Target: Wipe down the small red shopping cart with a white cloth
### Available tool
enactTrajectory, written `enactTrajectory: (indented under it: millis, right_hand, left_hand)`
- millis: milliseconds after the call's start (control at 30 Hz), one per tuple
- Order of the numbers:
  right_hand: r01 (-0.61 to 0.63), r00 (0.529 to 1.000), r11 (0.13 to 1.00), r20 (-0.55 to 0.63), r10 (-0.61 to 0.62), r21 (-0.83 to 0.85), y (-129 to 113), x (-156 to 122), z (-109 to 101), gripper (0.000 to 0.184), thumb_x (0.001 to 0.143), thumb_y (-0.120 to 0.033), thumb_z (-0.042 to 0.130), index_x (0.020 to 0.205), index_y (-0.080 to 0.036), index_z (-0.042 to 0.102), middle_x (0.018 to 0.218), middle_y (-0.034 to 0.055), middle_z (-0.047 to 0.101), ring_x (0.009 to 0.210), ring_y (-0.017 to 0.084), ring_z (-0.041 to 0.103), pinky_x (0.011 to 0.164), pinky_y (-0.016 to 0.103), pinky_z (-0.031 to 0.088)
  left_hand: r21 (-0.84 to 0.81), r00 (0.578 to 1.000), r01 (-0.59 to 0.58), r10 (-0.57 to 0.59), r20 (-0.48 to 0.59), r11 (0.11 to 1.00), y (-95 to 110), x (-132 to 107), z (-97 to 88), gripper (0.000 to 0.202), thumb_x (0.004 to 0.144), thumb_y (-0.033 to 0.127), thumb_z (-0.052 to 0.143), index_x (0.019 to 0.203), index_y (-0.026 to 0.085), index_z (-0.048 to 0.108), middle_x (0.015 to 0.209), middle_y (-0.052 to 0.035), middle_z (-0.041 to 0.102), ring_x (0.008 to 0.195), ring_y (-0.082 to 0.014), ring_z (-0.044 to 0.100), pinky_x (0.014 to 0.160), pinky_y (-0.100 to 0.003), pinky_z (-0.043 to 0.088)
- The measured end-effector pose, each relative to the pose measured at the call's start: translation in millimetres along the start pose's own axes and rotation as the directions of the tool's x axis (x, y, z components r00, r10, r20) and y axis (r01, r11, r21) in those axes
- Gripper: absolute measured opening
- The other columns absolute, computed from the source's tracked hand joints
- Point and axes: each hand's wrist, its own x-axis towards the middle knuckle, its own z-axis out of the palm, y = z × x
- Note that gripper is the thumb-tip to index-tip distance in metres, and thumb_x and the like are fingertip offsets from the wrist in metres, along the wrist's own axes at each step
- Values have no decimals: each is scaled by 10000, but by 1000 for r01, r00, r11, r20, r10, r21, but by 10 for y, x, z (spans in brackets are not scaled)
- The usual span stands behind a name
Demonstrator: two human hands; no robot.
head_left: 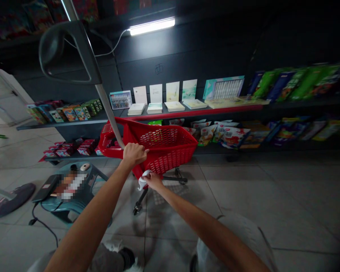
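In front of me stands a red plastic shopping cart (pixel 170 156) with perforated basket sides, on a grey wheeled frame. My left hand (pixel 134 154) is closed over its near upper rim, close to the handle end. Lower down, my right hand (pixel 153 180) pinches a crumpled white cloth or tissue (pixel 143 181) against the cart's lower near corner. Part of the cloth hangs free below the fingers. A metal pole (pixel 109 105) with a dark loop-shaped handle (pixel 86 56) rises at the cart's handle end, left of my left hand; its lower attachment is hidden.
Dark shelves (pixel 232 107) behind the cart hold booklets (pixel 174 106), boxes and snack bags (pixel 232 134). A lit tube lamp (pixel 152 26) hangs above. On the left, a blue-green stool (pixel 62 206) carries a dark device and blurred items; a round pole base (pixel 14 200) stands beside it.
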Motion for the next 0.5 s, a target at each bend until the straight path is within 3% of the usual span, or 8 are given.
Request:
enactTrajectory:
  millis: [100,267,333,400,500]
  right_hand:
    - [-9,1000,997,-3,9,-74,13,90,-340,233,905,-363,667,935,-135,709,945,89,738,890,204,685,787,280,494]
    - [-4,974,994,-224,-21,-111,192,33,-1447,278,888,-362,584,966,-129,714,1000,122,749,904,218,682,738,255,441]
    - [-27,933,999,-360,8,-45,313,-38,-1866,315,887,-366,561,1031,-122,699,1060,134,741,927,229,677,767,271,465]
    - [-37,857,998,-515,6,-49,436,-112,-2179,367,872,-323,552,1165,-127,656,1135,145,724,969,252,669,823,309,486]
    - [-44,748,983,-658,-85,-177,581,-208,-2426,491,842,-264,570,1316,-135,565,1206,168,691,1032,300,647,890,378,497]
  left_hand:
    - [-11,1000,-23,23,-20,1000,-21,-12,14,678,1006,573,297,993,126,806,958,-210,769,951,-329,727,787,-387,451]
    - [-22,999,-27,27,-28,999,-34,7,15,765,993,636,244,947,122,809,917,-216,763,921,-335,724,783,-392,443]
    - [-22,999,-18,17,-29,1000,-28,17,14,817,978,684,216,919,126,810,895,-213,760,907,-338,723,773,-390,440]
    - [-24,999,-12,11,-39,1000,-22,25,16,845,967,712,196,902,135,810,885,-206,760,903,-337,722,768,-386,436]
    - [-19,998,-5,4,-57,1000,-28,38,24,854,959,730,187,894,149,810,888,-198,762,911,-333,720,772,-379,429]
